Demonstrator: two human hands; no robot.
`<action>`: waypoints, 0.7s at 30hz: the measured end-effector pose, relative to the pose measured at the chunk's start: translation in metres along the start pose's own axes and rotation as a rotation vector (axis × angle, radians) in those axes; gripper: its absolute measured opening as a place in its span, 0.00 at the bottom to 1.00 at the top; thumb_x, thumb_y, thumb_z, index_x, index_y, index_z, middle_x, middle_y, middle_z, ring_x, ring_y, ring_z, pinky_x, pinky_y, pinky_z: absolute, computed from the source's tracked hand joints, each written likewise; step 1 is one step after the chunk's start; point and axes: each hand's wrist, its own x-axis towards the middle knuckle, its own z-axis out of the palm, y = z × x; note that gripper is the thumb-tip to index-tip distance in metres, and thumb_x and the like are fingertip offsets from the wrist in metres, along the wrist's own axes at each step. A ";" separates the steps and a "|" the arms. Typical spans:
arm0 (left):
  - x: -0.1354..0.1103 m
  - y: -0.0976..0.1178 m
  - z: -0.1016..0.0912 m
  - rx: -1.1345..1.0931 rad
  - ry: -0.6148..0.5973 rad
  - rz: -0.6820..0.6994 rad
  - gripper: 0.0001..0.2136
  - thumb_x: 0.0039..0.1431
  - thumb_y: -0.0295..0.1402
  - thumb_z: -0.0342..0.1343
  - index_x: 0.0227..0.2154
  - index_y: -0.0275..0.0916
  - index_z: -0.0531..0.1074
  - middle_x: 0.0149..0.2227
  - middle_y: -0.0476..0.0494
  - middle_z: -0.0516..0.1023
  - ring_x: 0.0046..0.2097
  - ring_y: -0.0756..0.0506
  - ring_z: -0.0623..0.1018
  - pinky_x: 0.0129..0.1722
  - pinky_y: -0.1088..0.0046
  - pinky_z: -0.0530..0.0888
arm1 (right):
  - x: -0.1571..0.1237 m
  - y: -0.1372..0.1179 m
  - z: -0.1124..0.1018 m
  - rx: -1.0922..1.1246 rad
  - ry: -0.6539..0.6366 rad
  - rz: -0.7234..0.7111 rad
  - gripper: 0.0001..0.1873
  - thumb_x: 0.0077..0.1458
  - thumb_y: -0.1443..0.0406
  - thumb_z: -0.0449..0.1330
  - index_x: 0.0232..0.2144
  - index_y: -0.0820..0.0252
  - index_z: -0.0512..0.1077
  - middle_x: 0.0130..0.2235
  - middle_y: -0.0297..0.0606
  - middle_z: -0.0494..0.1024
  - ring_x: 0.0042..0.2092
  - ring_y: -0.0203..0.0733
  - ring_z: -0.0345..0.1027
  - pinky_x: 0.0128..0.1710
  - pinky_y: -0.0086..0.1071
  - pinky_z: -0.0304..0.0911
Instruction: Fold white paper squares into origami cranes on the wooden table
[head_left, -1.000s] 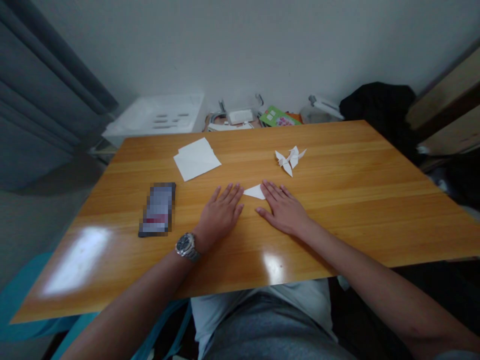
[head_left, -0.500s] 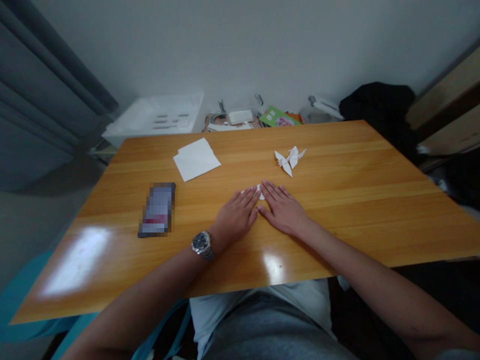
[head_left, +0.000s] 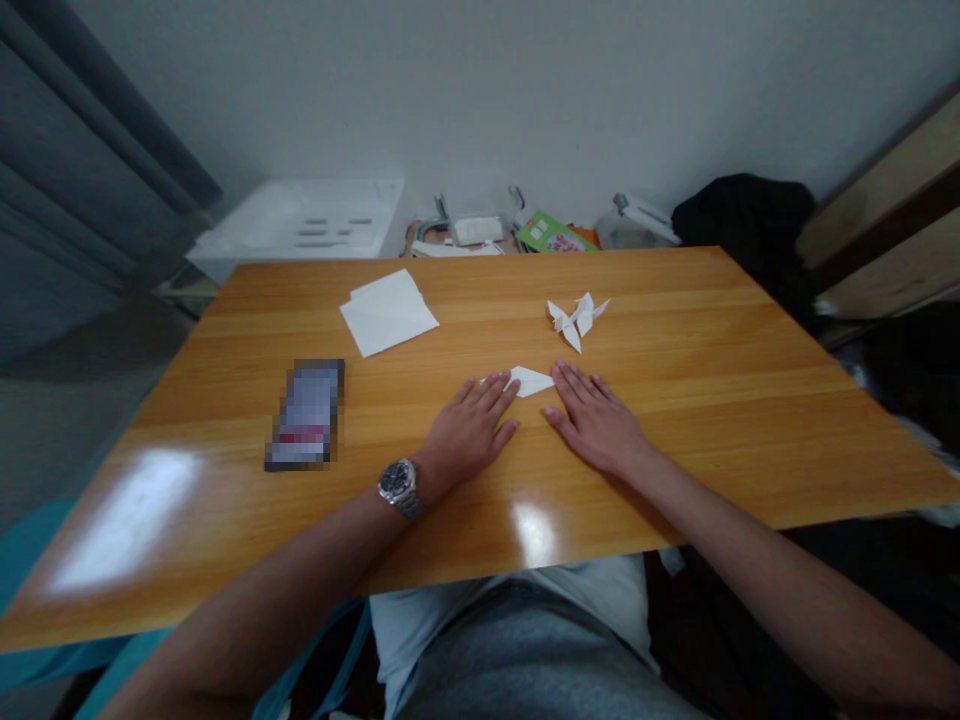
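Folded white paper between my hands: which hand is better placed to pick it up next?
Probably the left hand: its fingertips lie on the folded white paper, while the right hand rests flat beside its tip.

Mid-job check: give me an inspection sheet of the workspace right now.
Surface: glossy wooden table, glare patches near the front edge.
Job's things: small folded white paper, flat on the table between the fingertips.
Clutter: paper crane, stack of white sheets, phone.
Hands: left hand and right hand open, palms down, fingertips at the paper's ends.
Cables: nothing seen clearly.
Surroundings: white box, green booklet and dark bundle beyond the far edge; curtain at left.
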 end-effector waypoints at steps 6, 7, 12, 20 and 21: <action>0.005 -0.001 0.003 0.020 -0.031 0.004 0.26 0.74 0.48 0.40 0.71 0.47 0.56 0.73 0.36 0.54 0.72 0.36 0.59 0.70 0.43 0.52 | 0.002 -0.005 -0.007 -0.011 -0.008 0.005 0.38 0.71 0.48 0.38 0.72 0.67 0.52 0.73 0.49 0.53 0.73 0.50 0.47 0.72 0.50 0.44; 0.006 -0.002 0.004 0.023 -0.034 0.012 0.27 0.74 0.48 0.40 0.70 0.46 0.57 0.73 0.36 0.54 0.72 0.36 0.59 0.70 0.43 0.52 | 0.002 -0.006 -0.009 -0.015 -0.010 0.005 0.38 0.71 0.49 0.38 0.72 0.68 0.53 0.72 0.49 0.54 0.73 0.50 0.48 0.72 0.50 0.44; 0.014 -0.014 0.003 0.018 -0.039 0.061 0.25 0.75 0.46 0.40 0.68 0.44 0.62 0.72 0.35 0.57 0.72 0.38 0.59 0.71 0.48 0.52 | 0.003 -0.007 -0.018 -0.031 -0.004 -0.001 0.36 0.71 0.49 0.38 0.69 0.65 0.59 0.71 0.49 0.59 0.72 0.52 0.51 0.71 0.54 0.44; 0.024 -0.029 -0.002 -0.023 -0.023 0.031 0.23 0.75 0.45 0.40 0.65 0.47 0.66 0.69 0.37 0.63 0.69 0.39 0.65 0.69 0.49 0.57 | 0.038 -0.007 -0.033 0.079 0.130 -0.182 0.28 0.71 0.54 0.47 0.62 0.65 0.70 0.64 0.49 0.72 0.65 0.51 0.64 0.66 0.45 0.59; 0.025 -0.029 -0.003 -0.025 -0.014 0.025 0.22 0.75 0.45 0.41 0.65 0.48 0.66 0.68 0.37 0.65 0.68 0.39 0.66 0.69 0.49 0.58 | 0.044 -0.007 -0.031 0.101 0.150 -0.216 0.26 0.71 0.56 0.48 0.60 0.64 0.72 0.63 0.48 0.73 0.64 0.51 0.66 0.65 0.44 0.61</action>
